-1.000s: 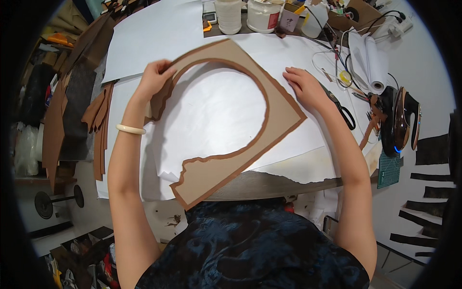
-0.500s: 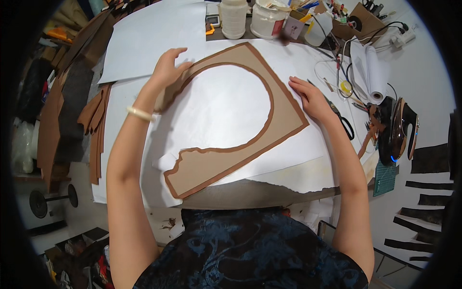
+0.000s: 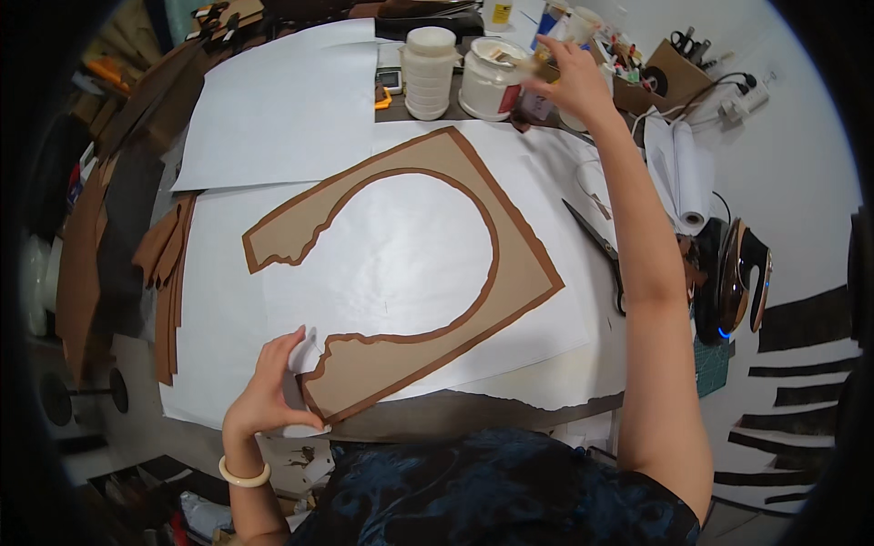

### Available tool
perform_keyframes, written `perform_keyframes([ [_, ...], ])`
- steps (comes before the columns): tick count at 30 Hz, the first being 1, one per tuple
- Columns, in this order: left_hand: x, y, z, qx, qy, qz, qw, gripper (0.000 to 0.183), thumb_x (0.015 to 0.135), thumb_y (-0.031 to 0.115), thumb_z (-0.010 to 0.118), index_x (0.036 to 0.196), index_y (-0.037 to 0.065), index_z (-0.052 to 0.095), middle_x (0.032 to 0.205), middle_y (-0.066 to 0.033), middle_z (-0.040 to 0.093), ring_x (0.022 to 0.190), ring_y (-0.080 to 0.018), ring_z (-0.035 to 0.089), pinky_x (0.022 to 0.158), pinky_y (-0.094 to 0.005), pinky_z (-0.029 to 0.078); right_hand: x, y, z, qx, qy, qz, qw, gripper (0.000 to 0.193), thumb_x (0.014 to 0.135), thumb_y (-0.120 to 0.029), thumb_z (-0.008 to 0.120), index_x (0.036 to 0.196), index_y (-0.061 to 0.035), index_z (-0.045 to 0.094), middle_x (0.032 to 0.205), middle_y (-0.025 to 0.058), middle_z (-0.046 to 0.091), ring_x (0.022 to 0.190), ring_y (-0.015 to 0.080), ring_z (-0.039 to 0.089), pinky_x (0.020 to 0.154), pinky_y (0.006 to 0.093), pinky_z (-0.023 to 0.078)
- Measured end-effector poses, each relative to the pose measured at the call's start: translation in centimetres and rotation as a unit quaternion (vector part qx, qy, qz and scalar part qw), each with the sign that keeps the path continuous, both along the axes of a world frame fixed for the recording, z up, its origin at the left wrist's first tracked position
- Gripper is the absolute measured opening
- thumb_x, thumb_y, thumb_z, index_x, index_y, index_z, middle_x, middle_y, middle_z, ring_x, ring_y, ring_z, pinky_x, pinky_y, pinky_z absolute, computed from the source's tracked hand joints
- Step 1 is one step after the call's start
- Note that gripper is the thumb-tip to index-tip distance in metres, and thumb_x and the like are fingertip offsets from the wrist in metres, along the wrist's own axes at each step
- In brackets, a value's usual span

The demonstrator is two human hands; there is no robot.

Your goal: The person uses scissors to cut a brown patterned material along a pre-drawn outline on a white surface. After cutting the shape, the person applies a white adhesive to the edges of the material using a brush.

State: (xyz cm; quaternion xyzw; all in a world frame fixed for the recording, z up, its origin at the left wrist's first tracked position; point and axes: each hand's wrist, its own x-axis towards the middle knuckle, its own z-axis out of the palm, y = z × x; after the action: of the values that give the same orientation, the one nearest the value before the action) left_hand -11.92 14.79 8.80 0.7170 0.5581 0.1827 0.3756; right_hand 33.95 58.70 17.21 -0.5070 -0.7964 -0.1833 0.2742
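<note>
A flat beige leather-like panel [image 3: 528, 261] with brown edges and a large rounded cutout lies on white paper [image 3: 391, 246]. My left hand [image 3: 269, 391] is at its lower left end, thumb and fingers spread, the thumb beside the corner. A small white scrap [image 3: 305, 358] sits by those fingertips. My right hand [image 3: 578, 84] reaches to the back of the table, thumb and forefinger apart. Between them is the blurred handle of a brush [image 3: 510, 60] that rests across an open white jar [image 3: 487, 89]; no firm grip on it shows.
A white ribbed bottle [image 3: 430, 77] stands left of the jar. Black-handled scissors [image 3: 601, 250] lie right of the panel. Farther right are a paper roll [image 3: 687, 173] and an iron [image 3: 742, 278] with a blue light. Brown strips [image 3: 168, 300] hang at the left.
My right hand has left the panel's right edge and gone up to the jar. My left hand has come down from the panel's upper left to its lower left end.
</note>
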Motion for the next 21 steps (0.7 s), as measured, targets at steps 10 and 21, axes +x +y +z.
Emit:
perform_keyframes([
  [10,3.0,0.2,2.0,0.064,0.126,-0.008,0.99,0.107,0.07,0.029,0.093,0.163,0.011,0.044,0.143,-0.0212,0.048,0.125,-0.0412,0.05,0.112,-0.0497,0.042,0.7,9.0,0.3,-0.13,0.278,0.042,0.951,0.037,0.102,-0.039,0.069,0.107,-0.0046,0.081,0.08,0.0072,0.08,0.073,0.0185,0.076,0.073,0.0352,0.058],
  [21,1.5,-0.7,-1.6,-0.052,-0.201,0.198,0.958,0.047,0.099,0.029,0.073,0.136,0.002,0.066,0.076,-0.0038,0.069,0.076,-0.0132,0.065,0.114,-0.0468,0.039,-2.5,7.2,2.1,-0.106,0.335,0.042,0.935,0.04,0.095,-0.043,0.075,0.091,-0.0047,0.082,0.076,0.0073,0.078,0.067,0.0176,0.074,0.068,0.0342,0.058],
])
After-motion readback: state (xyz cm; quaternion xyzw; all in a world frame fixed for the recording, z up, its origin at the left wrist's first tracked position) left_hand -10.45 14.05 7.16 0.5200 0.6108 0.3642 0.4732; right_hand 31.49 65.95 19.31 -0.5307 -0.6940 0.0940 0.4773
